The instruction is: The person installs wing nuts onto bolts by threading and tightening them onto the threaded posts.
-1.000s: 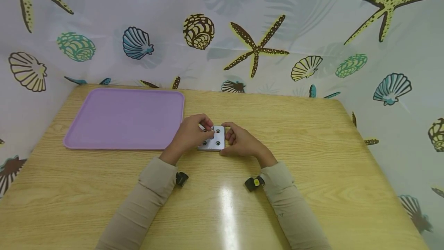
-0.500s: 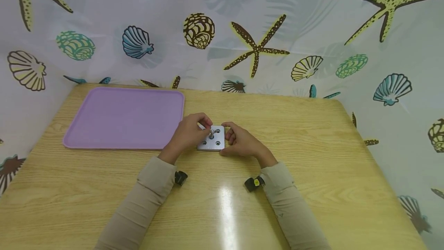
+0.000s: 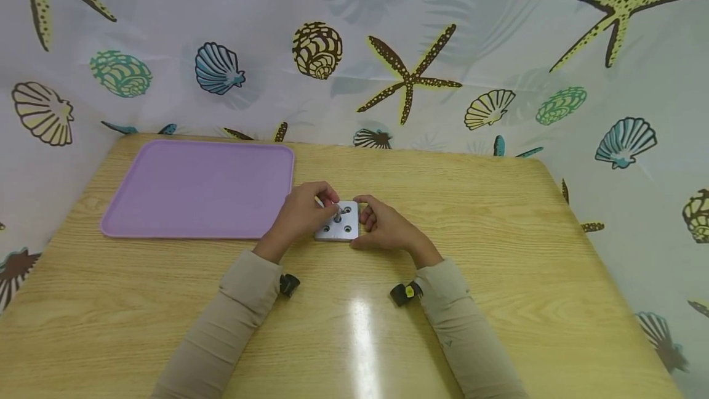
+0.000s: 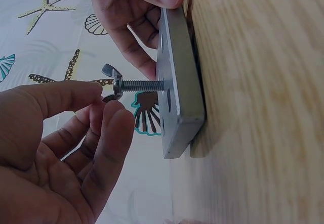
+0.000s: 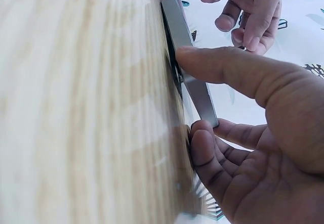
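Note:
A square silver metal plate [image 3: 346,234] with several holes lies on the wooden table. Out of its middle hole a threaded wing bolt [image 4: 139,86] stands upright, a length of thread bare above the plate. My left hand [image 3: 304,211] pinches one wing of the bolt head between thumb and fingertips, seen closely in the left wrist view. At the plate's right side my right hand [image 3: 388,226] holds it by the edges. Its thumb [image 5: 202,64] presses the near edge, while the other fingers reach along the right side to the far corner.
A purple tray [image 3: 199,189] lies to the left, its right edge close by my left hand. Behind the table hangs a white cloth [image 3: 266,11] printed with shells and starfish. Black wrist cameras [image 3: 406,292] sit at both cuffs.
My left thumb, earlier over the middle of the plate, has drawn back to the left, so the bolt head shows more. The right hand and plate stay in place.

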Demonstrator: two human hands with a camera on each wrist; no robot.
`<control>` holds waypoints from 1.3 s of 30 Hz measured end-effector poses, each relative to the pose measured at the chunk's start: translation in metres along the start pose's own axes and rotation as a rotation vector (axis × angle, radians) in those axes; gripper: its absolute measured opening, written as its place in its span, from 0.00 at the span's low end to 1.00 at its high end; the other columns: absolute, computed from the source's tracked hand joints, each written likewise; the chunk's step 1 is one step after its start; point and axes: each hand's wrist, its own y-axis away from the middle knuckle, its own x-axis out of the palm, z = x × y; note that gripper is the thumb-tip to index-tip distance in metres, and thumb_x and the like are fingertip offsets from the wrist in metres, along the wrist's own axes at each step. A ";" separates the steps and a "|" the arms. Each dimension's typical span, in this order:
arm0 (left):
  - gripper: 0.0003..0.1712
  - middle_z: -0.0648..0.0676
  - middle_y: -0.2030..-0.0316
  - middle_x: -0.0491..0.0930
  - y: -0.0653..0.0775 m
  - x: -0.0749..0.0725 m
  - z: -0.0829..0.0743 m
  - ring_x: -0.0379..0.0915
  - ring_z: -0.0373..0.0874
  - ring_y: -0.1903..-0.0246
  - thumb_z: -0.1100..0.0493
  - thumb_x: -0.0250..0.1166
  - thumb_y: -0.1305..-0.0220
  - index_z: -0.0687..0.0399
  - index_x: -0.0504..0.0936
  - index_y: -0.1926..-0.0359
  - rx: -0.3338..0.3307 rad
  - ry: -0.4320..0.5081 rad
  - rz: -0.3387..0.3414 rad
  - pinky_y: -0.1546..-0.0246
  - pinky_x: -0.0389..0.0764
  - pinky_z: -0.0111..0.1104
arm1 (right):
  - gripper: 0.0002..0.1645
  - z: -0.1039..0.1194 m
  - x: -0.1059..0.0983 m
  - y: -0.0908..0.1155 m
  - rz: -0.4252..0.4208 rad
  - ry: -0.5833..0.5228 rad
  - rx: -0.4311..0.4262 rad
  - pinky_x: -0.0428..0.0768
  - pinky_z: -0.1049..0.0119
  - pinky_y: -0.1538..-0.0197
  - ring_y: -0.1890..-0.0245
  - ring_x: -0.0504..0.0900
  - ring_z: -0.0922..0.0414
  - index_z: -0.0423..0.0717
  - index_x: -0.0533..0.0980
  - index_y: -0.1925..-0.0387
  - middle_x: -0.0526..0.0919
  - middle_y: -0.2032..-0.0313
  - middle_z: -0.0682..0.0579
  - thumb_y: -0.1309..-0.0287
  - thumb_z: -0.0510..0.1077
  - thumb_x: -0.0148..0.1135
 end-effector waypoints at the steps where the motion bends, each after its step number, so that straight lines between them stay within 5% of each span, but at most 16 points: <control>1: 0.05 0.53 0.67 0.83 0.000 0.000 0.000 0.75 0.42 0.72 0.59 0.65 0.37 0.54 0.84 0.62 -0.001 0.006 0.003 0.69 0.73 0.30 | 0.51 0.000 0.000 0.000 0.000 0.001 0.001 0.74 0.65 0.54 0.61 0.72 0.57 0.43 0.60 0.29 0.74 0.56 0.46 0.52 0.41 0.77; 17: 0.16 0.54 0.64 0.83 -0.002 0.004 0.003 0.79 0.43 0.69 0.55 0.73 0.42 0.58 0.84 0.56 0.025 0.032 0.076 0.67 0.77 0.30 | 0.51 0.000 0.000 0.002 0.012 -0.010 -0.024 0.74 0.67 0.55 0.61 0.72 0.57 0.41 0.59 0.29 0.74 0.56 0.46 0.51 0.41 0.77; 39: 0.13 0.54 0.63 0.83 -0.001 0.004 0.002 0.78 0.43 0.70 0.60 0.69 0.41 0.55 0.82 0.55 0.008 0.033 0.065 0.71 0.74 0.30 | 0.52 0.001 0.000 0.002 0.002 0.002 -0.009 0.74 0.67 0.55 0.61 0.72 0.57 0.44 0.60 0.28 0.75 0.56 0.47 0.52 0.41 0.77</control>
